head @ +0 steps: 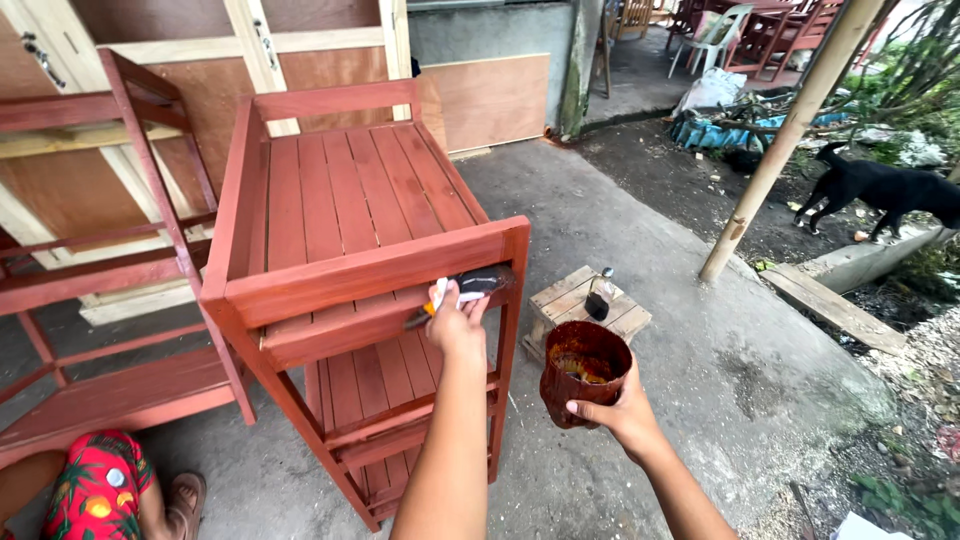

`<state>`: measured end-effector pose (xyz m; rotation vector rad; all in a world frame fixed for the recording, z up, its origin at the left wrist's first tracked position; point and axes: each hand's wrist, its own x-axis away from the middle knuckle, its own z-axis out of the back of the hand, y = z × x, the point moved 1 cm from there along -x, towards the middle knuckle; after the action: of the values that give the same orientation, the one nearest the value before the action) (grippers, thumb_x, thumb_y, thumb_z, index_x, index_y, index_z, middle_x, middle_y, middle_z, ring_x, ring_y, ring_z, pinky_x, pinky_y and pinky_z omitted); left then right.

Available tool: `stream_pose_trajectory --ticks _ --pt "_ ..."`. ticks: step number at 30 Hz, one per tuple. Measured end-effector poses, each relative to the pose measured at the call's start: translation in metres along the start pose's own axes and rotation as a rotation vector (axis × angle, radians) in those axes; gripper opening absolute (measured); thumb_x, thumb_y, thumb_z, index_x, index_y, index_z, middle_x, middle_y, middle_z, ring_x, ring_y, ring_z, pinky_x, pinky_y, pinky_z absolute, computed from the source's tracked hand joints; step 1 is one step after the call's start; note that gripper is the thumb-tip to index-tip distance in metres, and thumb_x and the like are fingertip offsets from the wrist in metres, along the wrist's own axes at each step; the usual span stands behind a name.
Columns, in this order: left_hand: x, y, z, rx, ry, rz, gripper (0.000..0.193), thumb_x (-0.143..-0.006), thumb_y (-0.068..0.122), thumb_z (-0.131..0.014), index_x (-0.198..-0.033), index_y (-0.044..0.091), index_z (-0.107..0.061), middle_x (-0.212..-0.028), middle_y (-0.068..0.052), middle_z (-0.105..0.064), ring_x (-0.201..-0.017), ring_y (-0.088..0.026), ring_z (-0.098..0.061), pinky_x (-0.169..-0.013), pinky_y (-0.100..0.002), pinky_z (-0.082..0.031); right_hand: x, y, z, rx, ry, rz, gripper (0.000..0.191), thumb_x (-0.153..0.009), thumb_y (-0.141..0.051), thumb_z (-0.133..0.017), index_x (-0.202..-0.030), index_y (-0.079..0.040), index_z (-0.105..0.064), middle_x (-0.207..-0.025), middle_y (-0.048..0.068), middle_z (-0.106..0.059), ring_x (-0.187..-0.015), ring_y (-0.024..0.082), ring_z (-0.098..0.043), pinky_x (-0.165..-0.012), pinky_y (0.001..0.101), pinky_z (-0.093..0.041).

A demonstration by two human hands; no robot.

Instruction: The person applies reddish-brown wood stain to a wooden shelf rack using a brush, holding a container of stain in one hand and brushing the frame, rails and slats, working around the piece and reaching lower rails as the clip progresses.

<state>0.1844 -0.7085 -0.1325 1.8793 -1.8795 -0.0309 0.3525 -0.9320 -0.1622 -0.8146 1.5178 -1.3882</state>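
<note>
My left hand [456,322] grips a paintbrush [470,286] with a black head and a white and orange handle. The bristles press against the underside of the top front rail of a red-brown slatted wooden shelf rack [350,190]. My right hand [618,410] holds a stained dark red-brown cup [583,372] from the side, just right of the rack's front leg. The cup stands upright with reddish-brown stain inside.
A second red-brown rack [110,250] stands at left before plywood panels. A small wooden block [590,305] with another brush on it sits on the concrete behind the cup. A bamboo pole [780,150], a black dog [880,190] and a seated person's leg [100,490] are nearby.
</note>
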Motion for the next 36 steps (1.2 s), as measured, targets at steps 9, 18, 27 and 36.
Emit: stream_pose_trajectory --ticks 9,18,27,36 --pt "0.003 -0.008 0.021 0.268 -0.023 0.083 0.034 -0.099 0.014 -0.062 -0.129 0.001 -0.054 -0.119 -0.02 -0.065 -0.11 -0.036 -0.069 -0.093 -0.052 -0.057 -0.016 -0.007 -0.018 0.061 -0.042 0.084 0.112 -0.056 -0.009 -0.093 -0.149 -0.013 -0.03 -0.14 0.011 -0.058 -0.131 0.025 -0.057 -0.107 0.0428 -0.05" --pt "0.016 -0.023 -0.005 -0.23 -0.033 -0.385 0.023 -0.092 0.004 -0.072 -0.109 -0.008 -0.063 -0.101 -0.018 -0.072 -0.083 -0.027 -0.075 -0.07 -0.042 -0.067 -0.025 -0.012 -0.02 0.029 -0.056 0.116 0.11 -0.057 -0.011 -0.093 -0.15 -0.013 -0.033 -0.141 0.011 -0.058 -0.133 0.026 -0.056 -0.109 0.0437 -0.048" --pt "0.045 0.028 0.024 -0.166 -0.002 -0.545 0.02 -0.093 0.003 -0.068 -0.112 -0.001 -0.064 -0.102 -0.014 -0.072 -0.08 -0.02 -0.074 -0.068 -0.037 -0.068 -0.04 0.01 -0.005 -0.013 -0.039 0.085 0.108 -0.06 -0.008 -0.091 -0.15 -0.012 -0.032 -0.139 0.012 -0.059 -0.129 0.026 -0.058 -0.103 0.0429 -0.052" --pt "0.091 0.045 0.039 -0.805 -0.244 -1.03 0.024 -0.085 -0.005 -0.076 -0.106 -0.005 -0.066 -0.102 -0.012 -0.068 -0.096 -0.021 -0.067 -0.088 -0.036 -0.055 -0.054 0.03 -0.021 -0.07 -0.173 0.149 0.103 -0.062 -0.004 -0.091 -0.149 -0.009 -0.034 -0.141 0.015 -0.058 -0.13 0.028 -0.057 -0.104 0.0414 -0.051"
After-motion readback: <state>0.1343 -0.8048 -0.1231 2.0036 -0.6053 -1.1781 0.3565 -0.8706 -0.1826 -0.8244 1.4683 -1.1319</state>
